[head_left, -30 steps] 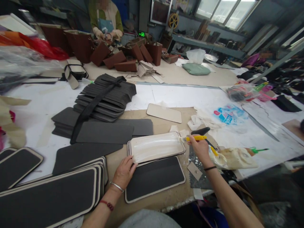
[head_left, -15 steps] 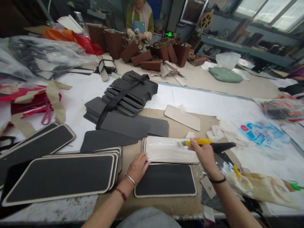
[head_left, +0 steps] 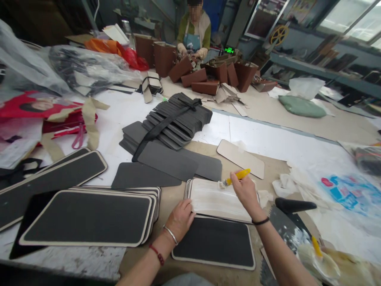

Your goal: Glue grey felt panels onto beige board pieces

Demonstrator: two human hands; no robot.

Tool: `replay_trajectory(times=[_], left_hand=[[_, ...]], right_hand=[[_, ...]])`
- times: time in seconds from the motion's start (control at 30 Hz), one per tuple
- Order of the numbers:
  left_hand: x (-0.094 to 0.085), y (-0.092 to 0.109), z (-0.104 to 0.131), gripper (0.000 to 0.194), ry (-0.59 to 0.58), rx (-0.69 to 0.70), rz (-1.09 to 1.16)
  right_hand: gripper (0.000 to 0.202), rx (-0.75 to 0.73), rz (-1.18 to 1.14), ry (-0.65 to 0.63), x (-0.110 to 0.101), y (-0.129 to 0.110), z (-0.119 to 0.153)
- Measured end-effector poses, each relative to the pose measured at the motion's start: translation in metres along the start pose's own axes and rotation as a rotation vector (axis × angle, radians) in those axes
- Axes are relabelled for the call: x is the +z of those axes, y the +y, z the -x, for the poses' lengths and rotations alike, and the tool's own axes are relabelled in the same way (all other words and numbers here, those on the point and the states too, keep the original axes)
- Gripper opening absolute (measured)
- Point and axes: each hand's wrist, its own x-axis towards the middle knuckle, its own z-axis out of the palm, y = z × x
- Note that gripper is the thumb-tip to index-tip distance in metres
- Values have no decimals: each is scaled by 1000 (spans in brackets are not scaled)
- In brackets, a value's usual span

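Observation:
Between the fingers of my right hand [head_left: 245, 192] is a paintbrush [head_left: 235, 177] with a yellow handle, its bristles touching a pale rectangular panel [head_left: 214, 200]. Wet whitish streaks cover that panel, which tops a small stack. My left hand [head_left: 181, 216] presses on the stack's lower left corner, fingers together at the edge. Just below lies a black panel [head_left: 214, 242] with a beige border. Several similar bordered panels [head_left: 86, 218] are piled on the left. Dark grey pieces [head_left: 166, 159] spread behind the stack, near a strapped bundle of grey pieces [head_left: 178, 119].
A tub of white paste [head_left: 326, 266] with a yellow handle in it stands at lower right. A black-handled tool [head_left: 294, 205] lies beside it. Another pale panel [head_left: 241, 158] rests behind. Across the table a person [head_left: 193, 33] works among brown boxy pieces [head_left: 205, 87].
The brush has moved left and toward the far edge of the pale panel, its handle tilting more upward. My left hand stays at the corner. The whole view has shifted slightly.

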Motion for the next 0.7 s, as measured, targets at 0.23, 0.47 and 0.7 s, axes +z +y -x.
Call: replay_trajectory(times=[0.23,0.47,0.7], left_hand=[[4,2,2,14,12,-26,3],[7,0,3,16,67,-73,36],[-2,1,0,21,270,-377,392]], right_hand=[[28,-327,158,-306,61,-63,-58],[27,-435,370,-529,109,-88,-83],[21,-749,268,-376,16,-135,-36]])
